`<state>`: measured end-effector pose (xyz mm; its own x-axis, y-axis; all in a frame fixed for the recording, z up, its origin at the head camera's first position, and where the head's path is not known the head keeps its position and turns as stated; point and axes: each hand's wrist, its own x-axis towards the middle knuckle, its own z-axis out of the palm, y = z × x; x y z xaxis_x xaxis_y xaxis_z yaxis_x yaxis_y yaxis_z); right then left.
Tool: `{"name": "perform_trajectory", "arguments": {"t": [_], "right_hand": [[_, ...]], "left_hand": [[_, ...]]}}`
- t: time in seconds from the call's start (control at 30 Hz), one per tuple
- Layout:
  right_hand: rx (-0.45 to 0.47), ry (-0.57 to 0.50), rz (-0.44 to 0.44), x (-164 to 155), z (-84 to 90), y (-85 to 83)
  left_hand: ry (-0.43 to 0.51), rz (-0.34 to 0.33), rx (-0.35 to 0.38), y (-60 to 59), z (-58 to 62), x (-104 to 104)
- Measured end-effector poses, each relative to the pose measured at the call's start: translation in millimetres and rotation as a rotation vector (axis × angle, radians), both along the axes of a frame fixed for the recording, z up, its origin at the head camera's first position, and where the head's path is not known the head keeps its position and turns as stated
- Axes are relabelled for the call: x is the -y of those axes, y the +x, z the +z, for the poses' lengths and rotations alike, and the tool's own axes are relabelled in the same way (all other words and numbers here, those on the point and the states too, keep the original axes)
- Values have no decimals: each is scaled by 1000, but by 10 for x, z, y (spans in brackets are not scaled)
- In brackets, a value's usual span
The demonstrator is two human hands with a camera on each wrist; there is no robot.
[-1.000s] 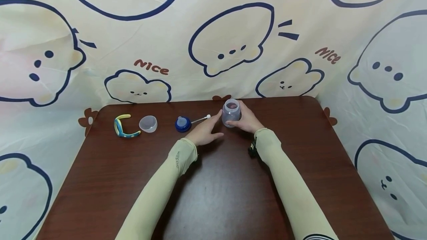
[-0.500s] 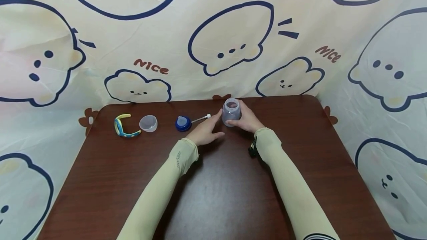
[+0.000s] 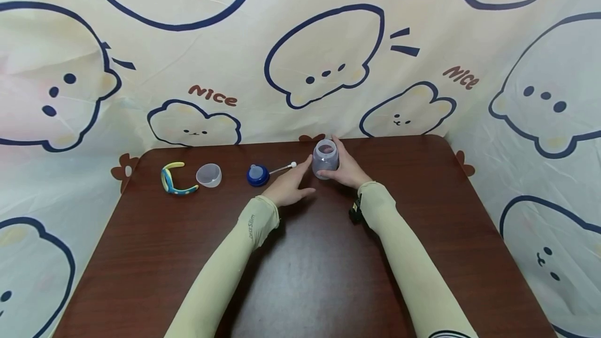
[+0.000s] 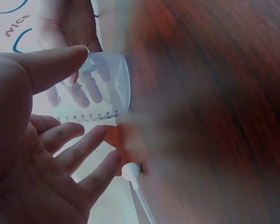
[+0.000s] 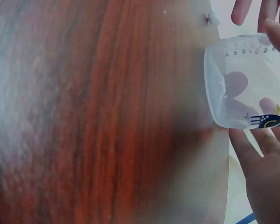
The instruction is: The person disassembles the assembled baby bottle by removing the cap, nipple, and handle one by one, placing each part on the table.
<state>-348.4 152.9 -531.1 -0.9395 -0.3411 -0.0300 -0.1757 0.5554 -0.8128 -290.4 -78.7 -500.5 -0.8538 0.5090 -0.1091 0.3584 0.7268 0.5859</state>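
A clear plastic bottle (image 3: 325, 158) with no lid stands upright near the far edge of the brown table (image 3: 305, 275). My right hand (image 3: 345, 170) grips its right side, fingers curled round it; the right wrist view shows the bottle (image 5: 242, 88) against those fingers (image 5: 266, 154). My left hand (image 3: 288, 184) lies just left of the bottle with straight, spread fingers, its thumb tip at the bottle's side. In the left wrist view that open hand (image 4: 51, 154) is beside the bottle (image 4: 100, 88). A blue lid (image 3: 257, 174) with a white straw (image 3: 284, 167) lies left of the left hand.
Further left on the table lie a clear dome cap (image 3: 208, 174) and a yellow-and-blue curved handle piece (image 3: 175, 177). A printed cloth (image 3: 300, 67) hangs close behind the table and round its sides. The straw's white tip (image 4: 130, 171) lies near my left fingertips.
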Motion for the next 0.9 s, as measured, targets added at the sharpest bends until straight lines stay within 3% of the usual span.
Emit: {"name": "perform_trajectory", "arguments": {"t": [0.2,0.4,0.6,0.73,0.9], "right_hand": [[14,3,2,-49,24,39],[23,64,23,-205,59,113],[11,160,4,-388,227,176],[-13,241,-12,-515,356,226],[-216,405,-15,-699,422,266]], "left_hand": [[-14,40,-51,0,80,55],[-74,11,-224,37,168,291],[-213,63,-439,128,348,754],[-228,144,-489,253,502,1143],[-231,256,-515,428,641,1609]]}}
